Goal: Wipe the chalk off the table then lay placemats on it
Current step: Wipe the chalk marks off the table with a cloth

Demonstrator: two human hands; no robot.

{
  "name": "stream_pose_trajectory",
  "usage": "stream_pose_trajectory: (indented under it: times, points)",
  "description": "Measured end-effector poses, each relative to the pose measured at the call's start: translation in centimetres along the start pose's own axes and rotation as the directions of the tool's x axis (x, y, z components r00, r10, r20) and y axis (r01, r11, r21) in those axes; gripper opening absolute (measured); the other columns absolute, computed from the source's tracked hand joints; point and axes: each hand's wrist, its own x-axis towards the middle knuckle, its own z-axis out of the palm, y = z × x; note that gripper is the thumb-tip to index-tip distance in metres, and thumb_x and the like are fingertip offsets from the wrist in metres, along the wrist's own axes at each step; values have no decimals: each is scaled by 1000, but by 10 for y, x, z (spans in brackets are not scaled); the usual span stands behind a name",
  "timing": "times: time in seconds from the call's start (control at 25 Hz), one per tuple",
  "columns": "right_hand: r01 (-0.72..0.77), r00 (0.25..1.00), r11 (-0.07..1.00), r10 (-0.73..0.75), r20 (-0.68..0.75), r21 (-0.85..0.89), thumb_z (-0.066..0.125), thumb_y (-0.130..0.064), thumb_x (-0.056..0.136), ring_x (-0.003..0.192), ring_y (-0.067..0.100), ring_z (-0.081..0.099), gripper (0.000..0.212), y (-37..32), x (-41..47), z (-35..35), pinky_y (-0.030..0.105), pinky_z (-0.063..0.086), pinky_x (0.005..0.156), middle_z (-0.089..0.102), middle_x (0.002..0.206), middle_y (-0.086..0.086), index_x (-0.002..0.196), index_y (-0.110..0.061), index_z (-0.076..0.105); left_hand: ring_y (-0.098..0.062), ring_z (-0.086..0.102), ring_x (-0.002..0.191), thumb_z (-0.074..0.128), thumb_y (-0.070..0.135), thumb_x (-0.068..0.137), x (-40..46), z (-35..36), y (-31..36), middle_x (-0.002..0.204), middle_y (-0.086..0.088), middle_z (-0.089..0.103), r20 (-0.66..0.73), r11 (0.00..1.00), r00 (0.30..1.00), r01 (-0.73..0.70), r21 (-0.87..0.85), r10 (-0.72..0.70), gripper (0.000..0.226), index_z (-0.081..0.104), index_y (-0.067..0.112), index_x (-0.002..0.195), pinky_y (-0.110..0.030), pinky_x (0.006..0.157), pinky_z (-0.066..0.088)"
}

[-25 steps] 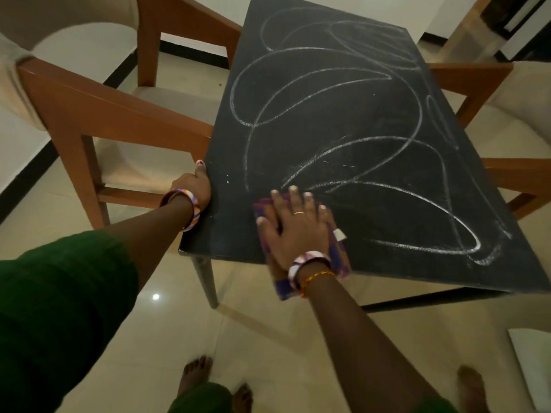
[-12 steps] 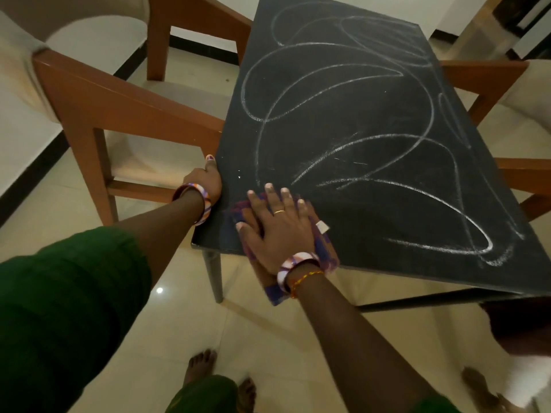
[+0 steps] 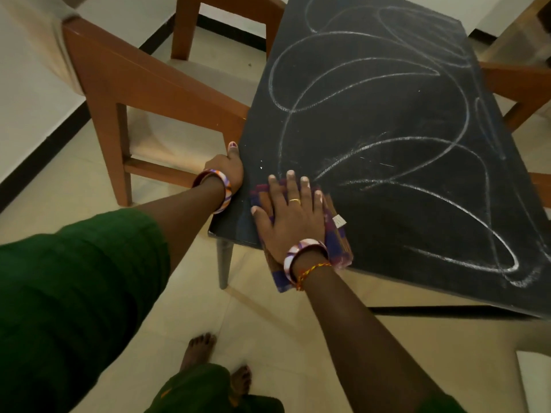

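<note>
Wiping barely begun: flat right hand [image 3: 293, 217] presses checked cloth [image 3: 338, 236] at the table's [image 3: 387, 204] seven o'clock corner; left hand [image 3: 228, 169] grips its edge; chalk loops [image 3: 372, 138] remain, no placemats visible.

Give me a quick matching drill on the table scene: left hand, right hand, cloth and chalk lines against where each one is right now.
Things:
1. left hand
2. right hand
3. cloth
4. chalk lines

Places:
A. looping across most of the dark table top
B. pressed flat under a palm, one end hanging past the near edge
C. holding the table's left edge, thumb on top
D. lying flat on the cloth near the front left corner, fingers straight

Pairs: 1-C, 2-D, 3-B, 4-A
</note>
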Motion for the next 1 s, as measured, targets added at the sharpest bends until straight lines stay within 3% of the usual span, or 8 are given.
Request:
stream_pose_trajectory:
  times: [0.08,0.32,0.48,0.56,0.68,0.84,0.92,1.0]
  points:
    - [20,1000,998,-21,-21,-55,20,-56,93,146,27,5,63,25,5,-6,46,-1,116,7,160,2,150,-31,12,-30,50,117,15,48,100,1,0,-1,130,-19,52,7,1000,1000,4,0,-4,67,46,-3,130,-33,92,36]
    - [-562,827,827,562,0,23,23,-53,97,145,32,4,63,128,19,-29,51,3,116,5,160,8,152,-24,10,-23,47,92,15,48,100,7,3,0,120,-17,56,23,999,1000,9,-32,-8,67,51,-4,124,-31,83,35]
    - [-146,989,989,146,-27,-1,25,-54,96,146,31,0,64,16,23,-5,48,-4,116,2,160,7,151,-26,10,-27,51,106,15,47,101,4,3,-1,127,-18,54,6,999,1000,-8,-34,8,66,49,-4,127,-32,90,36]
    - [63,998,998,-63,5,-15,25,-54,96,146,28,0,63,-8,18,-3,46,-4,116,3,160,4,151,-28,10,-29,51,112,15,47,101,1,2,0,129,-18,53,-10,999,1000,-14,-34,13,65,49,-2,128,-34,92,37]
    - [-128,990,988,123,-66,-85,27,-53,96,145,28,9,61,60,28,-15,47,5,116,10,159,3,150,-28,15,-27,49,109,16,46,101,-1,0,1,129,-16,52,3,999,1000,3,-35,-2,64,46,-2,131,-29,83,31]
    - [-550,835,835,550,16,21,23,-51,97,145,32,5,63,144,21,-33,51,4,117,5,160,7,152,-23,11,-28,50,113,15,46,101,1,1,2,125,-17,54,5,1000,1000,-3,-27,3,65,48,-2,129,-29,88,34]
    - [-539,842,842,539,-4,27,23,-53,97,146,32,1,64,113,27,-25,50,1,117,3,160,8,152,-23,10,-27,52,108,15,46,101,3,1,1,118,-18,56,10,1000,1000,3,-19,-3,65,49,-3,128,-31,88,35]
    - [-341,939,940,342,-31,21,26,-54,96,146,32,1,65,54,32,-13,49,-1,117,3,160,7,152,-25,11,-28,51,112,15,46,101,3,1,1,125,-18,55,7,1000,1000,-4,-14,4,65,48,-3,129,-32,92,36]
